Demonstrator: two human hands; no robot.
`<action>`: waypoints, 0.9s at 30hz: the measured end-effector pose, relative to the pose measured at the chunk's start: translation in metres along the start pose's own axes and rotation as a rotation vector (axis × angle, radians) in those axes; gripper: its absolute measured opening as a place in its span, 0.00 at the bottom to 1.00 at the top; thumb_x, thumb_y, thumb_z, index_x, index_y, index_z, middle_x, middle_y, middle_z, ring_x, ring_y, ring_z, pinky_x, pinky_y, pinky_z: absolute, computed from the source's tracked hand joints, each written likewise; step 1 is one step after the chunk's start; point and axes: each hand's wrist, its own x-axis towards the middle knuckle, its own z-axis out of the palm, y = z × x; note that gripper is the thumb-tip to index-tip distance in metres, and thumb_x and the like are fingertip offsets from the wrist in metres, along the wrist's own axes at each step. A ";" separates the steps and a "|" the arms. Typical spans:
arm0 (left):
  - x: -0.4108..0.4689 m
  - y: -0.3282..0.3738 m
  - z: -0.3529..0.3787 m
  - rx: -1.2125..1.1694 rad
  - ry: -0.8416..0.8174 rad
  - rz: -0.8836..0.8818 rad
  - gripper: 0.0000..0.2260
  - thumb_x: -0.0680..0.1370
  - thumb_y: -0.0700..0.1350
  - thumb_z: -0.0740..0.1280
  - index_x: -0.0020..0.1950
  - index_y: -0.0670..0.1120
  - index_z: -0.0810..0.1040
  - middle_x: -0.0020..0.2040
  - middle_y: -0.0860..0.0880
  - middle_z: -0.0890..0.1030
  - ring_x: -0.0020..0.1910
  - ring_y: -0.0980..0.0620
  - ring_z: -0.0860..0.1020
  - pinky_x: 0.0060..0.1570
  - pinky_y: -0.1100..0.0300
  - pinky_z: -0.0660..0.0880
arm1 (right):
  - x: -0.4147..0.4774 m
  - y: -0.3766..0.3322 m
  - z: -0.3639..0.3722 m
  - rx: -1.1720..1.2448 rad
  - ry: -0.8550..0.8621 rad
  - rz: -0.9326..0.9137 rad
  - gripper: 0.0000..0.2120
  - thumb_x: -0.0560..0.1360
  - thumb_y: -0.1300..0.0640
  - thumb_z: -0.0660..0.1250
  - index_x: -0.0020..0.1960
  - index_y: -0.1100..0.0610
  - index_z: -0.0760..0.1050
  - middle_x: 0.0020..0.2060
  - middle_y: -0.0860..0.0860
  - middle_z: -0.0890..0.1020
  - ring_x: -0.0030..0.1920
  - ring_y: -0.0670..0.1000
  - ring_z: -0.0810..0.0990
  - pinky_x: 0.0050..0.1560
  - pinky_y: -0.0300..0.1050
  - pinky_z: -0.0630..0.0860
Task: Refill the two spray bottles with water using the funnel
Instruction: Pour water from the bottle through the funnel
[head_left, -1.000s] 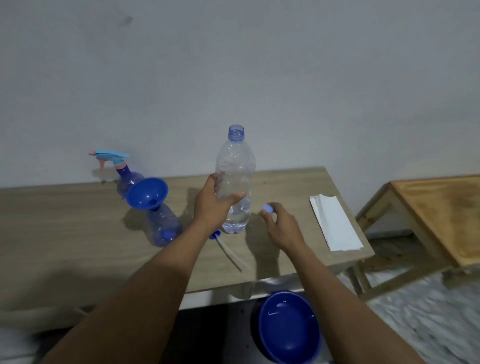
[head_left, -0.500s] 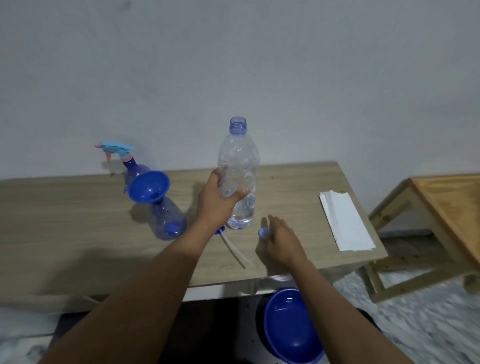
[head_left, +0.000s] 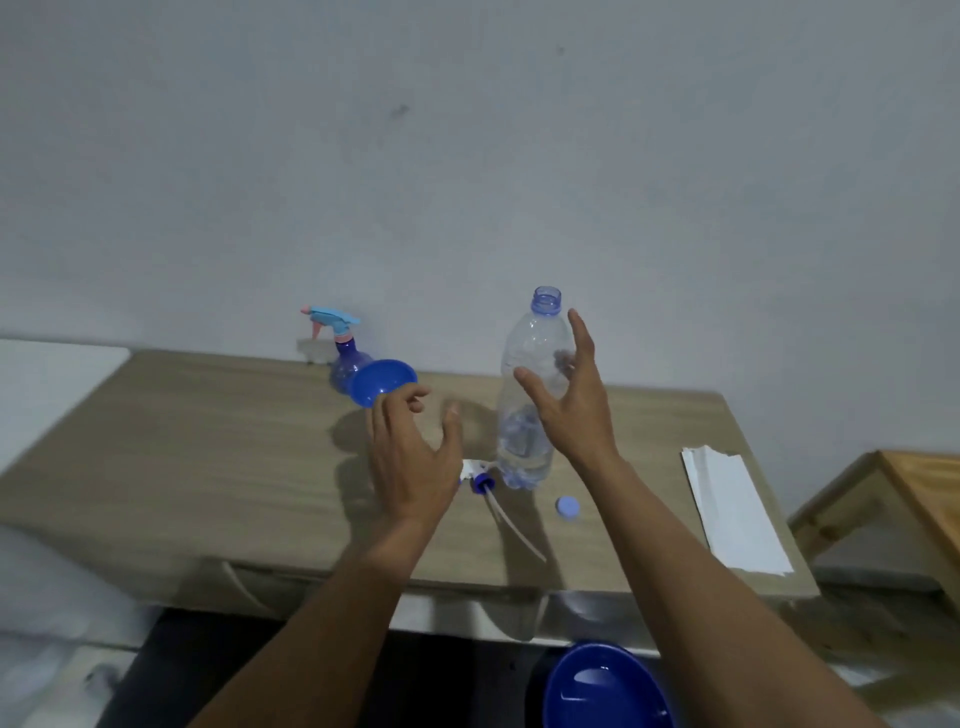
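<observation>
My right hand (head_left: 566, 410) had fingers spread wide round the water bottle (head_left: 530, 395), not yet gripping; left hand (head_left: 410, 457) hung open, empty, by the funnel (head_left: 382, 382). Best grab mid-body w/ a light squeeze & steady the funnel before tipping. Bottle stood uncapped, upright on the counter (head_left: 208, 447), clear, little water left, cap (head_left: 567, 506) just beside.

Table (head_left: 208, 467) left bare; water bottle (head_left: 530, 395), funnel (head_left: 382, 382) crowd centre.

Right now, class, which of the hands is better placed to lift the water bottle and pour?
Right hand: probably best, open beside the uncapped water bottle. Left hand hovers by the funnel.
</observation>
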 end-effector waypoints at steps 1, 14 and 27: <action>0.007 -0.004 -0.004 0.037 0.042 -0.010 0.18 0.71 0.47 0.76 0.56 0.47 0.72 0.51 0.50 0.75 0.51 0.49 0.73 0.50 0.50 0.75 | 0.003 0.003 0.003 -0.002 0.020 0.003 0.42 0.74 0.47 0.75 0.78 0.37 0.53 0.65 0.54 0.73 0.63 0.50 0.76 0.63 0.49 0.74; 0.051 -0.057 -0.017 0.065 -0.149 -0.327 0.50 0.63 0.62 0.78 0.77 0.51 0.56 0.75 0.47 0.62 0.72 0.46 0.67 0.63 0.48 0.71 | 0.035 -0.004 0.025 -0.007 -0.102 -0.022 0.39 0.75 0.51 0.74 0.77 0.35 0.55 0.62 0.54 0.73 0.53 0.49 0.78 0.51 0.38 0.74; 0.071 -0.066 -0.013 -0.048 -0.295 -0.400 0.42 0.56 0.66 0.77 0.67 0.56 0.69 0.62 0.53 0.75 0.56 0.51 0.77 0.53 0.49 0.80 | 0.076 -0.089 0.031 -0.648 -0.542 -0.326 0.38 0.76 0.51 0.68 0.77 0.32 0.52 0.48 0.55 0.69 0.43 0.60 0.76 0.48 0.49 0.75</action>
